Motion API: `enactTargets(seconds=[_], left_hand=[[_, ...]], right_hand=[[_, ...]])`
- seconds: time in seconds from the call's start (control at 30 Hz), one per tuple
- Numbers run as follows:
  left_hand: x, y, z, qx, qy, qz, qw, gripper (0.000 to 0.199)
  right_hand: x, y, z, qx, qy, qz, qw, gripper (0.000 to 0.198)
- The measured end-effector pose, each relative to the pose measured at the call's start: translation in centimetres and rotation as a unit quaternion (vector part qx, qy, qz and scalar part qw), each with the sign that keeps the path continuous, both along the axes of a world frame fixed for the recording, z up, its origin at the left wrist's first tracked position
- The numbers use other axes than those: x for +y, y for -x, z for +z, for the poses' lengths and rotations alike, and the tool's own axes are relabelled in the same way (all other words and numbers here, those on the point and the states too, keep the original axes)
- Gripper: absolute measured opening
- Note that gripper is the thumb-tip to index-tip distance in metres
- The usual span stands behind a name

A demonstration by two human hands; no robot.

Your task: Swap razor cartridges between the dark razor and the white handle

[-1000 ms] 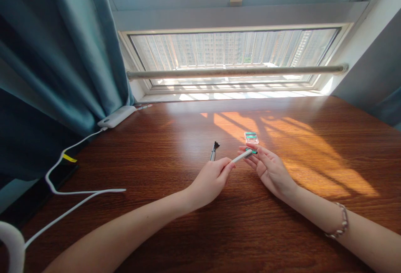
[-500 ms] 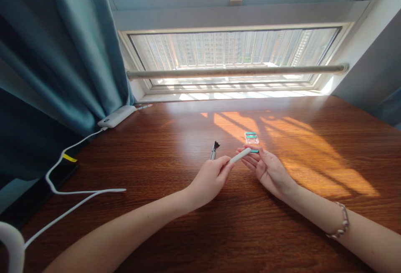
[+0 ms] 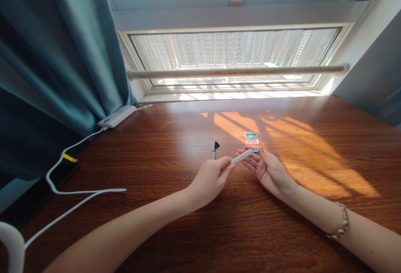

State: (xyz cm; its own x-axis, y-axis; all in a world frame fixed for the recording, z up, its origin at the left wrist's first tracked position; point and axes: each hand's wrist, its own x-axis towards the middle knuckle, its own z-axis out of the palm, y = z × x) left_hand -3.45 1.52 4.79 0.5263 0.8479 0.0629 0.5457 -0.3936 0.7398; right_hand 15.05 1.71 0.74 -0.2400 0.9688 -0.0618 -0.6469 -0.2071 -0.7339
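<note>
My left hand (image 3: 210, 180) is closed around a slim white handle (image 3: 242, 157), which slants up and to the right. Its far end meets a small teal-and-black razor cartridge (image 3: 255, 151); whether the two are joined I cannot tell. My right hand (image 3: 270, 172), palm up, has the cartridge between its thumb and fingertips, the other fingers loosely extended beneath the handle. Just beyond lies a clear plastic case (image 3: 252, 138) with teal strips in it. A silver stick-like tool with a black head (image 3: 215, 149) rests behind my left hand, its lower end hidden.
On the brown wooden table (image 3: 175, 139), a white box-shaped device (image 3: 117, 116) sits at the back left beside the blue curtain (image 3: 94, 55). A white cable (image 3: 81, 192) loops along the left side. The window (image 3: 238, 51) stands behind the table.
The white handle has shifted slightly to the right and down against the cartridge. Both hands stay nearly in place, and the things on the table have not moved.
</note>
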Motion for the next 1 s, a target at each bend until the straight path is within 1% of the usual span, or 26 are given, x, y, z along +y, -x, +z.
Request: enactTargets(seconds=[0.1,0.17,0.3,0.43,0.6,0.83,1.0], left_hand=[[-0.13,-0.13,0.02,-0.011,0.005,-0.029,0.999,0.025],[-0.24,-0.2,0.02,-0.016,0.0,-0.037,0.999,0.024],[-0.41,-0.22,0.07,-0.009,-0.024,-0.029,0.999,0.026],[-0.45,-0.13,0.27,0.02,-0.058,-0.006,0.998,0.024],[-0.37,0.0,0.53,0.071,-0.096,0.004,0.993,0.024],[-0.13,0.22,0.49,0.117,-0.113,0.019,0.986,0.025],[-0.16,0.17,0.48,0.12,-0.124,-0.006,0.985,0.025]], right_hand=[[-0.08,0.04,0.04,-0.006,-0.008,-0.001,1.0,0.03],[-0.2,0.11,0.1,-0.011,-0.009,0.005,1.0,0.029],[-0.39,0.25,0.26,-0.01,-0.006,0.023,1.0,0.03],[-0.34,0.19,0.41,-0.01,0.004,0.03,1.0,0.03],[-0.09,-0.06,0.42,-0.013,0.012,0.024,1.0,0.032],[0.33,-0.44,0.32,-0.007,0.012,0.009,1.0,0.033],[0.27,-0.39,0.52,-0.017,0.008,0.006,1.0,0.03]])
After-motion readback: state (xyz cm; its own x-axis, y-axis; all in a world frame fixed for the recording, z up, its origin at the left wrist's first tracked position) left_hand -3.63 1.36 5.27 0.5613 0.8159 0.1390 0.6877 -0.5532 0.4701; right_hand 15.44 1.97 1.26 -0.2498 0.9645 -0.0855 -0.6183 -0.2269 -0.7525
